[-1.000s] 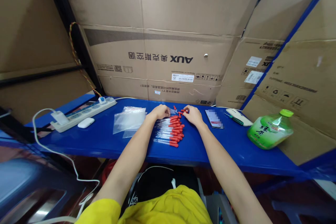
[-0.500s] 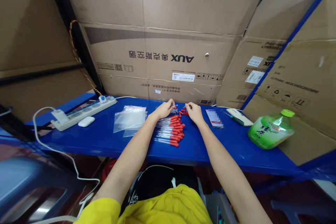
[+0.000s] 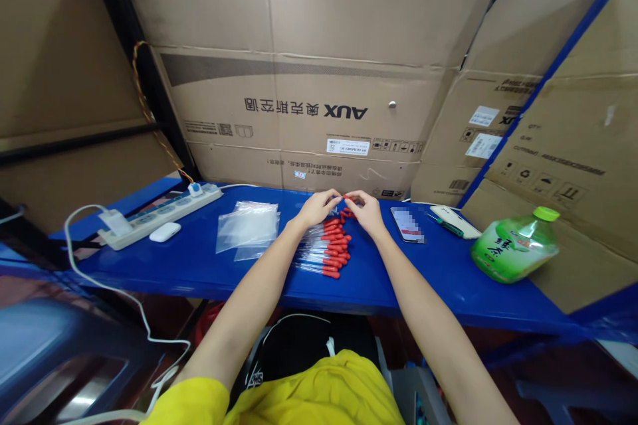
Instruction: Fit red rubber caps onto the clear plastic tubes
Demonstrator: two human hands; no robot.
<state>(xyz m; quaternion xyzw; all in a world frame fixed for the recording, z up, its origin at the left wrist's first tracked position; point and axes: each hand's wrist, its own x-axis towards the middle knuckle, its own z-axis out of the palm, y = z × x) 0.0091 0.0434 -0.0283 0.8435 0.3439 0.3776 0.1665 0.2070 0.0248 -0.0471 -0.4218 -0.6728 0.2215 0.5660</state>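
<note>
A row of several clear droppers with red rubber bulbs (image 3: pixel 326 251) lies on the blue table (image 3: pixel 199 265) in front of me. My left hand (image 3: pixel 319 207) and my right hand (image 3: pixel 365 209) meet fingertip to fingertip just behind that row. Between them they pinch a small red bulb (image 3: pixel 345 198) and what looks like a clear tube, mostly hidden by the fingers. A few loose red bulbs (image 3: pixel 345 215) lie under my hands.
Clear plastic bags (image 3: pixel 246 227) lie left of the droppers. A power strip (image 3: pixel 159 214) and white mouse (image 3: pixel 164 232) sit far left. A phone (image 3: pixel 407 224), a white device (image 3: pixel 452 221) and a green bottle (image 3: pixel 513 247) lie right. Cardboard boxes (image 3: pixel 319 80) wall the back.
Both hands lifted off the table from the dropper row and came together, the fingertips now joined around a red bulb. Nothing else moved.
</note>
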